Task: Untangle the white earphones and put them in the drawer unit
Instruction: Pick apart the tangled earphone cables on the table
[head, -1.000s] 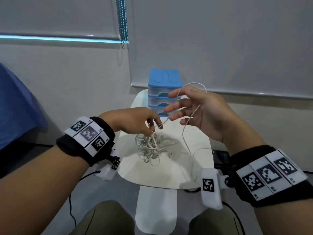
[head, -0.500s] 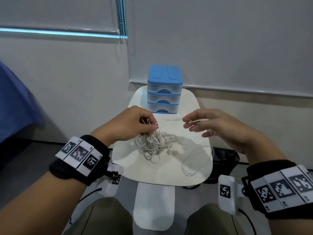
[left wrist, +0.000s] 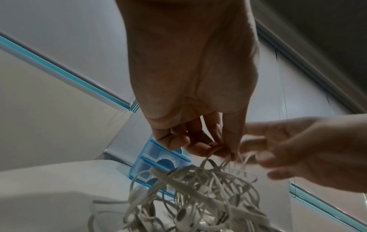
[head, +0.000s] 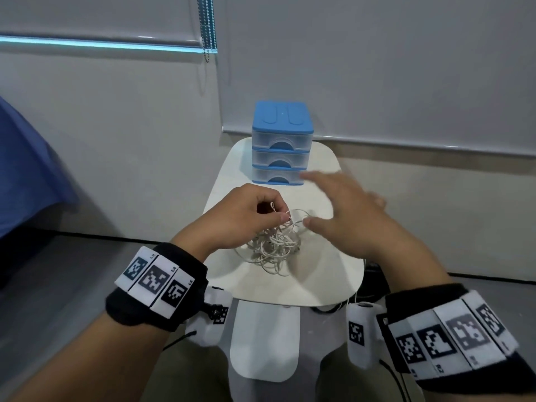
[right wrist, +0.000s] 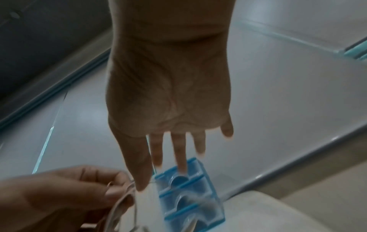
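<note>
On the smooth rounded white table [head: 324, 274], the white earphones [head: 272, 248] lie as a knot of thin rubbery loops under my left hand [head: 240, 219], which pinches strands. My right hand [head: 345, 216], fingers spread, hovers beside it; beyond my fingertips stands the blue-and-clear plastic drawer unit [head: 281, 143].

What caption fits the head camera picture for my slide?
Left hand pinches a loop of the tangled white earphones on the white table, right hand open beside, blue three-drawer plastic unit behind.

The earphones [head: 274, 245] are lying mid-frame on the table [head: 327, 285], with the drawer unit [head: 281, 143] sitting above them at the table's far edge.
</note>
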Motion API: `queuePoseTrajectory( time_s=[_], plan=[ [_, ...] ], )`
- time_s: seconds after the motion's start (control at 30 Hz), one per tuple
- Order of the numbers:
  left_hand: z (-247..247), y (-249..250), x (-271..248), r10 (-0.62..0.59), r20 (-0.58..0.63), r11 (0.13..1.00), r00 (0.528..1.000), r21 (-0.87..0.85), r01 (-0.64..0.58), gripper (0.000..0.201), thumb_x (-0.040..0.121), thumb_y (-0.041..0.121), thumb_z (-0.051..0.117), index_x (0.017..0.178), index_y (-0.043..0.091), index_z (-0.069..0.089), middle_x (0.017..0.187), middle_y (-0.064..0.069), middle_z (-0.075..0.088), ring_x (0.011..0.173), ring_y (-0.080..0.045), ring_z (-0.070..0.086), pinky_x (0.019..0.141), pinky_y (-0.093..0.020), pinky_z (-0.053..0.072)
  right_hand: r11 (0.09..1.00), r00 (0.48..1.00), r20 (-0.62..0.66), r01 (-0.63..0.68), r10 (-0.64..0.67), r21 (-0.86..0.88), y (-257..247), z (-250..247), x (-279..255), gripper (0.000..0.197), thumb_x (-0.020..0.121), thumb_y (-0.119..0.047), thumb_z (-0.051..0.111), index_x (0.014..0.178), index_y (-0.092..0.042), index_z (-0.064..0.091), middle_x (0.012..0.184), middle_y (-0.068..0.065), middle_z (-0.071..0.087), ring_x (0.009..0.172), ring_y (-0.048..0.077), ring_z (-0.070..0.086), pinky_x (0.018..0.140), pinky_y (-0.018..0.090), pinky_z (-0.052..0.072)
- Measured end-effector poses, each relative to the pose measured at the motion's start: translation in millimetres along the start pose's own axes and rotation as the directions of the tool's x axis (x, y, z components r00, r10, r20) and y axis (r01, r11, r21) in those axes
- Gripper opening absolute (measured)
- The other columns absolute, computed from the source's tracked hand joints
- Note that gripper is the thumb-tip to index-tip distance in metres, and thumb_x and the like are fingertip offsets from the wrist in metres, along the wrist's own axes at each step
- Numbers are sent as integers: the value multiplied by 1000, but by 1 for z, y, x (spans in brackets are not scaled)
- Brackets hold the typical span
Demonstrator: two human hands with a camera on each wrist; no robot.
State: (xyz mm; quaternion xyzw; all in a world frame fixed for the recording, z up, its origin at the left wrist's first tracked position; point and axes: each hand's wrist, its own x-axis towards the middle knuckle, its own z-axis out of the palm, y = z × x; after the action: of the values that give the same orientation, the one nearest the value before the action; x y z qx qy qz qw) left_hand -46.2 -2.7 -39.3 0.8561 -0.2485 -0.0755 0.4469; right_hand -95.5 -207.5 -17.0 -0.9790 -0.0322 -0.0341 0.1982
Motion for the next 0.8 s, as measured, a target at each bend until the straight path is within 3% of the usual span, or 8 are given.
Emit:
queuePoseTrajectory(
  time_s=[0.1, 0.2, 0.33, 0.47, 0.53, 0.6, 0.67, 0.8],
  plan=[
    [1, 0, -2, 5, -16, 1000, 1000, 6, -5, 9, 94, 24, 75, 85, 25, 76, 78, -3, 73, 68, -13, 62, 71, -35, 53, 985, 993, 82, 69, -83, 155, 2, 12, 1, 37, 96, -30, 68, 131, -39, 58, 104, -14, 69, 104, 12, 59, 101, 44, 46],
    [1, -2, -3, -4, -26, 1000, 1000, -11, 4, 9, 94, 26, 75, 86, 24, 76, 80, -3, 73, 69, -13, 63, 71, -34, 54, 949, 991, -51, 135, -125, 285, 1, 16, 0, 14, 96, -23, 69, 108, -31, 68, 73, -7, 66, 74, 6, 61, 70, 30, 50],
    [-1, -2, -7, -7, -63, 997, 998, -76, 2, 3, 96, 23, 72, 96, 26, 73, 92, -4, 73, 74, -21, 65, 70, -32, 52, 928, 981, -136, 178, -141, 328, -1, 13, 1, 9, 96, -23, 70, 88, -26, 72, 65, -4, 64, 63, 12, 64, 65, 33, 53],
    [-10, -6, -14, 1, -53, 999, 999, -32, -3, 28, 90, 6, 72, 103, 28, 63, 106, 3, 64, 74, -22, 60, 72, -35, 51, 938, 978, -156, 179, -138, 297, 0, 12, 3, 12, 95, -24, 70, 83, -25, 72, 66, -7, 62, 60, 1, 55, 58, 19, 39],
    [-10, -7, -20, -9, -1, 1000, 1000, 7, 9, 39, 86, -1, 69, 107, 28, 55, 110, 2, 59, 72, -20, 60, 67, -35, 49, 940, 978, -154, 178, -138, 292, 1, 13, 4, 13, 95, -23, 70, 82, -25, 71, 66, -5, 63, 59, 2, 54, 57, 18, 39],
    [-7, -9, -23, -20, 8, 999, 1000, 36, 20, 49, 83, 2, 73, 109, 31, 44, 113, 1, 53, 71, -28, 60, 63, -33, 47, 945, 979, -151, 172, -134, 278, 2, 14, 4, 13, 94, -22, 71, 81, -25, 71, 68, -2, 65, 60, 6, 54, 59, 22, 43],
    [-4, -11, -24, -11, 3, 998, 1000, 67, 11, 58, 81, 9, 81, 106, 35, 36, 114, 1, 49, 69, -28, 60, 63, -31, 48, 949, 982, -131, 167, -136, 269, 2, 14, 3, 12, 93, -20, 72, 81, -24, 72, 65, -5, 61, 60, 5, 53, 56, 15, 40],
    [-1, -12, -22, 56, 95, 983, 994, 169, -72, 48, 79, 8, 82, 104, 34, 50, 115, 8, 44, 77, -20, 65, 68, -28, 54, 956, 983, -92, 177, -159, 234, 4, 13, 1, 12, 92, -19, 73, 81, -24, 73, 62, -9, 50, 62, 2, 51, 57, 12, 38]
  ],
)
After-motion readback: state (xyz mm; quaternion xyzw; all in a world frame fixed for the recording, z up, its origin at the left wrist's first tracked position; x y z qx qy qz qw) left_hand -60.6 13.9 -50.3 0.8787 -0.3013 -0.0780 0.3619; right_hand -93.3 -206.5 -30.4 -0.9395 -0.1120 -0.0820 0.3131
